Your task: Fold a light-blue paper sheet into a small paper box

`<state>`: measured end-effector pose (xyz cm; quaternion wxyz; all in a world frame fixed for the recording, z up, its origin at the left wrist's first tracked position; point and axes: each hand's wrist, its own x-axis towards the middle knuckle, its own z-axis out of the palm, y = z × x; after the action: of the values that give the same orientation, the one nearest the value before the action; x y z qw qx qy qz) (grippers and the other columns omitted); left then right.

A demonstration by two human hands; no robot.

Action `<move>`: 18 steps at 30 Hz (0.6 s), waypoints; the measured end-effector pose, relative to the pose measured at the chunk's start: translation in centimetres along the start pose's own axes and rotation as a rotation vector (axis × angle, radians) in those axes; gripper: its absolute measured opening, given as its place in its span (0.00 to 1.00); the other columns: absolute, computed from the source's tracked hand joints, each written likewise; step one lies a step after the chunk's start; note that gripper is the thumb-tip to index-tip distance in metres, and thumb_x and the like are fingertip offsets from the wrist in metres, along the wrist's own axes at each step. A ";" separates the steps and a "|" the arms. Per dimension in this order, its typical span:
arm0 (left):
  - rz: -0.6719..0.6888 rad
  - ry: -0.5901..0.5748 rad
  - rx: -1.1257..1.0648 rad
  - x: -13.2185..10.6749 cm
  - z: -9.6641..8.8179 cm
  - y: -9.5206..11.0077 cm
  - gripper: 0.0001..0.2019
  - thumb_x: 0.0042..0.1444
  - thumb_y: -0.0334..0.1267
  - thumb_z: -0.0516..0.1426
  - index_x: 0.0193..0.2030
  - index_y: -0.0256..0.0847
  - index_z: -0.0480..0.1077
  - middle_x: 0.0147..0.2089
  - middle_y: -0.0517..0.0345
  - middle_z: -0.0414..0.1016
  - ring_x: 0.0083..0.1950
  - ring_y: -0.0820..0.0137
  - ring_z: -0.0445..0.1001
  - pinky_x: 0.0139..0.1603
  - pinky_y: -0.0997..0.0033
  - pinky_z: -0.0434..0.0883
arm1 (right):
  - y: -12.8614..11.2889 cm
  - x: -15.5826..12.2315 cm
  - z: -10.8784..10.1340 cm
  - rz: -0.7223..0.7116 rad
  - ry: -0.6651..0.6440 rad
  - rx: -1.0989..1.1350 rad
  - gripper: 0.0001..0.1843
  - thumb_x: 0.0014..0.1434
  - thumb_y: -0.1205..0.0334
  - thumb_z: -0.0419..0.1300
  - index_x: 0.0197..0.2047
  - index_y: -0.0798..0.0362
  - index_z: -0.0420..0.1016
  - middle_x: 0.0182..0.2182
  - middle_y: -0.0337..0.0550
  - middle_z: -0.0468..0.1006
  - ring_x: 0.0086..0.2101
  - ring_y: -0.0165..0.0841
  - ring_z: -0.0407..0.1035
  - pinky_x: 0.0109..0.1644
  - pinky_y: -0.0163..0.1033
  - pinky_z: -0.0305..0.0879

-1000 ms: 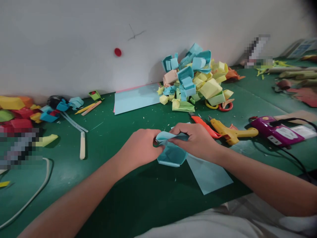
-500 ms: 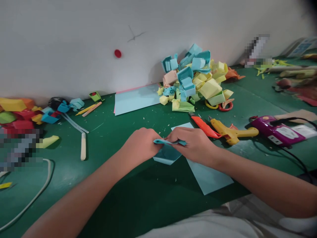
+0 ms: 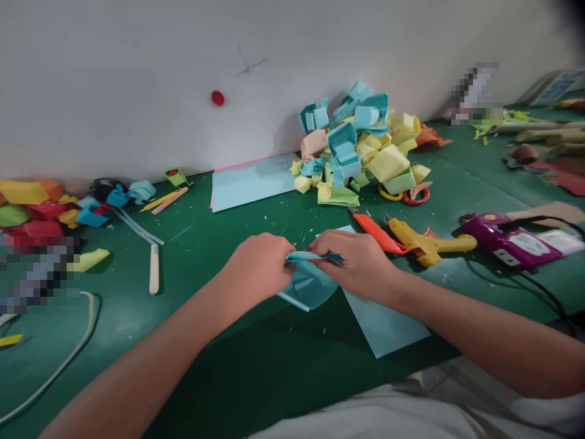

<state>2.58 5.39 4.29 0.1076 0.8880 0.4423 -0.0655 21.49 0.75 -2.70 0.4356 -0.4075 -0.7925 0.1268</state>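
Note:
Between my two hands is a folded piece of light blue paper point(image 3: 315, 285), raised over the green table. My left hand point(image 3: 266, 266) is closed on its left side, and my right hand point(image 3: 359, 263) pinches its right side. The paper's upper edge is rolled over in a narrow fold, while the lower part bulges towards me. My fingertips are partly hidden behind the paper and the backs of my hands. Under my right wrist lies a flat light blue sheet point(image 3: 388, 326) on the table.
A heap of folded paper pieces point(image 3: 356, 146) stands against the wall beside flat blue sheets point(image 3: 253, 183). To the right are an orange cutter point(image 3: 377, 233), a yellow glue gun point(image 3: 425, 241) and a purple power strip point(image 3: 512, 241). A wooden-handled tool point(image 3: 154, 271) lies left.
The paper between my hands has bent further; its lower part now looks rounder and hangs slightly lower. Both hands have shifted only a little, keeping their hold.

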 end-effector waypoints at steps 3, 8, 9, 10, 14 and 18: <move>-0.041 -0.035 0.012 0.1 0.0 0.0 0.13 0.55 0.36 0.54 0.19 0.43 0.65 0.20 0.57 0.66 0.21 0.67 0.64 0.25 0.68 0.49 | -0.1 0.1 0.1 -0.017 -0.033 0.007 0.07 0.62 0.71 0.59 0.34 0.50 0.68 0.35 0.42 0.80 0.34 0.32 0.75 0.36 0.35 0.67; 0.013 -0.009 -0.063 0.6 0.3 -0.6 0.16 0.57 0.43 0.55 0.20 0.43 0.63 0.20 0.58 0.66 0.22 0.67 0.65 0.25 0.67 0.49 | -0.1 0.3 0.0 0.051 0.005 0.003 0.08 0.62 0.68 0.62 0.32 0.50 0.69 0.31 0.40 0.79 0.31 0.30 0.72 0.34 0.33 0.64; 0.012 -0.020 -0.054 0.7 0.4 -0.7 0.16 0.57 0.43 0.55 0.20 0.43 0.63 0.20 0.58 0.66 0.22 0.67 0.64 0.24 0.67 0.48 | -0.1 0.3 0.0 0.061 -0.001 -0.002 0.08 0.62 0.68 0.62 0.32 0.51 0.69 0.30 0.39 0.78 0.30 0.30 0.71 0.33 0.33 0.63; 0.001 -0.034 -0.035 0.7 0.5 -0.8 0.15 0.56 0.42 0.56 0.20 0.43 0.62 0.19 0.58 0.65 0.21 0.67 0.63 0.24 0.67 0.48 | 0.0 0.3 0.1 0.064 -0.013 -0.009 0.08 0.62 0.68 0.62 0.32 0.51 0.69 0.30 0.39 0.77 0.29 0.29 0.70 0.33 0.33 0.62; -0.067 -0.078 0.066 0.7 1.0 -0.7 0.11 0.53 0.41 0.57 0.22 0.44 0.65 0.22 0.57 0.69 0.22 0.66 0.65 0.23 0.67 0.50 | 0.0 0.2 0.4 0.055 -0.055 -0.029 0.06 0.62 0.69 0.60 0.32 0.51 0.70 0.28 0.38 0.75 0.28 0.28 0.67 0.32 0.33 0.60; -0.039 -0.050 0.017 0.7 1.1 -0.3 0.07 0.53 0.39 0.56 0.26 0.45 0.69 0.27 0.57 0.74 0.27 0.64 0.70 0.24 0.68 0.53 | -0.1 0.2 0.3 0.049 -0.036 -0.024 0.07 0.61 0.71 0.60 0.32 0.51 0.70 0.29 0.38 0.76 0.29 0.28 0.68 0.33 0.32 0.61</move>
<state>2.72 5.87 3.01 0.1099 0.8780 0.4563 -0.0937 21.14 0.86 -2.72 0.4129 -0.4296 -0.7916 0.1352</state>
